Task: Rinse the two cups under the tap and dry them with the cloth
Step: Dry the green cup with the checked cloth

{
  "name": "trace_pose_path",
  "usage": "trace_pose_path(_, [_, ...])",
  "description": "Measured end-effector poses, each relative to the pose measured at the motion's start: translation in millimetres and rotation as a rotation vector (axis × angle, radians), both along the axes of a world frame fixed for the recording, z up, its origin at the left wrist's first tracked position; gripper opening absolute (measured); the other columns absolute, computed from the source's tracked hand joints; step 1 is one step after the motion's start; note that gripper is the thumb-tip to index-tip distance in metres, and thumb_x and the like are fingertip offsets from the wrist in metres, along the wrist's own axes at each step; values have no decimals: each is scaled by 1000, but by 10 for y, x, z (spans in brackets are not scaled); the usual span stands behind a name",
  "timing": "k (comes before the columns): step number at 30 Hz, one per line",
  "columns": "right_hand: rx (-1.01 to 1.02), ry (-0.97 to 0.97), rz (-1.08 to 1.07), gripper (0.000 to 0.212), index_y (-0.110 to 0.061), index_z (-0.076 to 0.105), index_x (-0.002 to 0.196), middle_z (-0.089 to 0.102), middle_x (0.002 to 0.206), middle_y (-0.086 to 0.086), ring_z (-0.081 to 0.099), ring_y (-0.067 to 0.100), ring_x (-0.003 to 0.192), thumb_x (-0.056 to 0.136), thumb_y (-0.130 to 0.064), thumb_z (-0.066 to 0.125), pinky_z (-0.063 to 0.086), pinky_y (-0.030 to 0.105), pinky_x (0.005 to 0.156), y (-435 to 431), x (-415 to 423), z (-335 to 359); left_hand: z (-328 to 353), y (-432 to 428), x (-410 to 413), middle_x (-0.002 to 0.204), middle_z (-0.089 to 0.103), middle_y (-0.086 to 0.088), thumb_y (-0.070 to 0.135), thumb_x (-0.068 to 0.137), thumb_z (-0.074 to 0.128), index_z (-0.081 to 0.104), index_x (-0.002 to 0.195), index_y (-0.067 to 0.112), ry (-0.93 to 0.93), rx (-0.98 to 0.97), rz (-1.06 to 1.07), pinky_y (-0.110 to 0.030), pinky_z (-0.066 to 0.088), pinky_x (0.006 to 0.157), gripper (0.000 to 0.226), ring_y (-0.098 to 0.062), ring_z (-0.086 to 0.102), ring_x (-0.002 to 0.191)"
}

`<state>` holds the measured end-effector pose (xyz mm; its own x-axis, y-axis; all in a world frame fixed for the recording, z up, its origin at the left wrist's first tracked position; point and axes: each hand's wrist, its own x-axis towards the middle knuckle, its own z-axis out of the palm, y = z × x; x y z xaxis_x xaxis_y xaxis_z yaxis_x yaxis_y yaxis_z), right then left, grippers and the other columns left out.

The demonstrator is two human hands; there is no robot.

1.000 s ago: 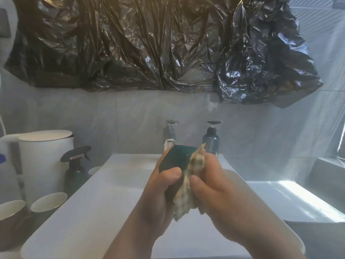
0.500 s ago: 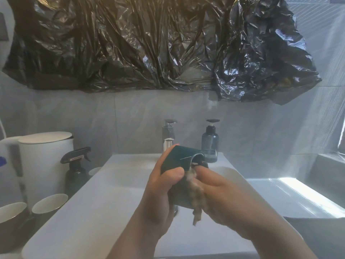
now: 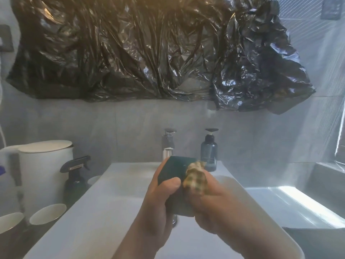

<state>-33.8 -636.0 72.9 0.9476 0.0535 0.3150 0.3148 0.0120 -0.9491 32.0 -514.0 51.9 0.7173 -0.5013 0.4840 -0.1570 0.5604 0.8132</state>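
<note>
Over the white sink (image 3: 112,212), my left hand (image 3: 158,199) grips a dark green cup (image 3: 173,169), thumb across its near side. My right hand (image 3: 211,208) holds a bunched beige patterned cloth (image 3: 195,179) against the cup's right side and rim. The chrome tap (image 3: 168,146) stands just behind the cup, and no water is visible running from it. Two more cups with pale insides, one (image 3: 47,214) and another (image 3: 9,222), stand at the lower left beside the sink.
A white kettle (image 3: 43,171) and a dark spray bottle (image 3: 74,176) stand left of the sink. A blue pump bottle (image 3: 209,152) is at the sink's back right. Black plastic sheeting (image 3: 149,49) covers the wall above. A white counter ledge (image 3: 291,204) extends right.
My right hand has drawn the cloth from down along the cup's side up to its rim again, rubbing the cup. My left hand keeps its grip on the cup.
</note>
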Motion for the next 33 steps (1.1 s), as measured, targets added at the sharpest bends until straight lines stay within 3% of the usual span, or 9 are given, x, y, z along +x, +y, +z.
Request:
trace_pose_path(3, [-465, -79, -197, 33, -35, 51, 100, 63, 85, -9, 59, 14, 78, 81, -10, 41, 51, 37, 71, -9, -7, -3, 26, 10, -7, 99, 69, -16, 32, 63, 65, 73, 110, 16, 5, 46, 7, -45, 46, 76, 50, -29, 66, 88])
trace_pose_path(6, [-1018, -119, -425, 30, -30, 34, 117, 55, 89, -4, 53, 21, 78, 92, -14, 40, 45, 29, 68, -51, -79, 46, 21, 3, -10, 99, 68, -17, 30, 61, 65, 72, 108, 19, 11, 80, 16, -43, 46, 74, 49, -30, 64, 87])
trace_pose_path(8, [-1131, -148, -489, 28, -28, 34, 125, 55, 94, -2, 53, 23, 82, 99, -22, 38, 45, 30, 72, -64, -110, 54, 30, 1, -24, 97, 68, -16, 29, 61, 65, 70, 108, 19, -12, 95, 23, -41, 48, 72, 49, -30, 64, 85])
trace_pose_path(11, [-951, -59, -397, 15, -29, 53, 100, 66, 93, -7, 60, 13, 86, 92, -38, 45, 51, 32, 77, -72, -137, 123, 31, 12, -13, 97, 71, -15, 29, 61, 65, 71, 109, 16, 1, 59, 22, -38, 50, 68, 50, -28, 67, 83])
trace_pose_path(15, [-769, -177, -431, 19, -39, 57, 72, 63, 67, -30, 56, -7, 64, 92, -40, 58, 41, 12, 59, -100, -70, 92, 32, 17, 13, 96, 73, -17, 33, 61, 66, 75, 105, 11, 95, -34, -7, -39, 54, 67, 50, -29, 71, 80])
trace_pose_path(22, [-584, -419, -779, 12, -32, 64, 77, 65, 69, -8, 54, 16, 55, 81, -21, 66, 43, 23, 51, -173, -25, 65, 82, 11, -59, 76, 74, -13, 24, 73, 47, 81, 80, 14, 169, -89, -13, -31, 54, 49, 36, -26, 68, 57])
trace_pose_path(26, [-167, -459, -788, 26, -16, 63, 78, 69, 69, -11, 59, 2, 56, 87, 8, 62, 45, 7, 53, -237, -81, 169, 32, 36, 21, 91, 75, -10, 36, 65, 59, 80, 88, 21, 258, -51, 28, -41, 40, 75, 34, -26, 64, 75])
trace_pose_path(31, [151, -428, -655, 18, -19, 63, 97, 74, 82, 5, 72, 37, 77, 92, -2, 61, 61, 56, 63, -248, -35, 121, 74, 48, -12, 88, 77, -5, 36, 64, 58, 80, 80, 27, 316, 27, 37, -49, 26, 85, 28, -25, 72, 69])
trace_pose_path(33, [162, -474, -534, 20, -22, 60, 101, 74, 81, -2, 72, 23, 67, 82, -14, 60, 62, 41, 55, -156, -14, 95, 57, 36, 10, 89, 76, -4, 38, 60, 61, 79, 83, 29, 334, 56, 51, -49, 25, 85, 30, -27, 69, 73])
